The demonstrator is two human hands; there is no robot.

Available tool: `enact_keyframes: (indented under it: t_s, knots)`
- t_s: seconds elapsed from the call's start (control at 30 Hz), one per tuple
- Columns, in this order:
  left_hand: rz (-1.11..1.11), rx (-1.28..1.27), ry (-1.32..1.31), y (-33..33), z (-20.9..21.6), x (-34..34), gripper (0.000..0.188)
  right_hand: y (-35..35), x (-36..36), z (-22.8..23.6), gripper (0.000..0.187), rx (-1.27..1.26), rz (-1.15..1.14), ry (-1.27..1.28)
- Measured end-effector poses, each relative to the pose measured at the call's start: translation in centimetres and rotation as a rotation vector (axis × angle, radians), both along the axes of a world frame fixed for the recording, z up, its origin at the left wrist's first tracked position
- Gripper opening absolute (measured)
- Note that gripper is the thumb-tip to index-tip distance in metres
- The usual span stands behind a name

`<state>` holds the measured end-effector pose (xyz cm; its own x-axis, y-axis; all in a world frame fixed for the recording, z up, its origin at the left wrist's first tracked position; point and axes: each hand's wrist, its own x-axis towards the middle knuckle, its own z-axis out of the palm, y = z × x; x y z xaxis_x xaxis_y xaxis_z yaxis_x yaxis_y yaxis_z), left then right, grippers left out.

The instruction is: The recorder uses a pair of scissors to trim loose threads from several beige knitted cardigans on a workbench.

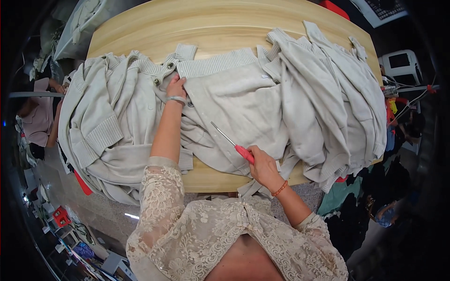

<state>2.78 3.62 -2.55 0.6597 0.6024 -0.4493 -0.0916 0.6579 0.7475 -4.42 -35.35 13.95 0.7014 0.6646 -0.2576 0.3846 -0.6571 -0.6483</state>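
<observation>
A pale cream knit cardigan (239, 103) lies in the middle of the table with its wide ribbed band at the far side. My left hand (176, 89) is closed on its edge near the left end of that band, beside a dark button. Low over the near part of the cloth, my right hand (264, 167) grips the red handle of a slim tool (244, 153). The tool's thin metal shaft points up and left over the knit; its tip is too small to tell its exact kind.
Cream knit garments heap up on the left (108, 117) and right (323, 103), hanging over the sides of the wooden table (197, 23). Another person (40, 112) is beyond the left side. A white plastic chair (401, 68) stands at the right, and dark cloth (351, 225) lies on the floor.
</observation>
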Motion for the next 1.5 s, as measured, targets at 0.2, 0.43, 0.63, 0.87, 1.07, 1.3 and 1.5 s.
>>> enact_keyframes:
  t_s: [0.2,0.43,0.63,0.87,1.07,1.3,1.5]
  knots:
    - [0.115,0.033,0.069,-0.9,-0.4,0.5,0.036,7.8,5.6,-0.6,0.023,-0.069,0.022,0.028]
    - [0.048,-0.059,0.055,-1.2,0.8,0.2,0.033,17.1,11.4,-0.1,0.030,-0.139,0.069,0.002]
    - [0.012,-0.090,-0.029,-0.8,0.3,-0.2,0.036,16.0,10.7,-0.6,0.032,-0.207,0.135,0.030]
    - [0.012,-0.074,-0.040,-1.4,0.0,0.3,0.036,7.8,6.8,1.4,0.030,-0.242,0.163,0.078]
    - [0.064,0.053,0.012,-1.1,0.2,0.1,0.036,4.6,3.9,3.4,0.026,-0.229,0.096,0.166]
    - [-0.114,1.523,0.162,-11.2,7.3,-5.9,0.053,0.1,1.6,2.1,0.023,-0.096,-0.027,0.091]
    - [-0.584,1.707,0.490,-19.0,4.4,-15.6,0.051,-2.5,0.2,2.0,0.018,-0.153,0.089,0.052]
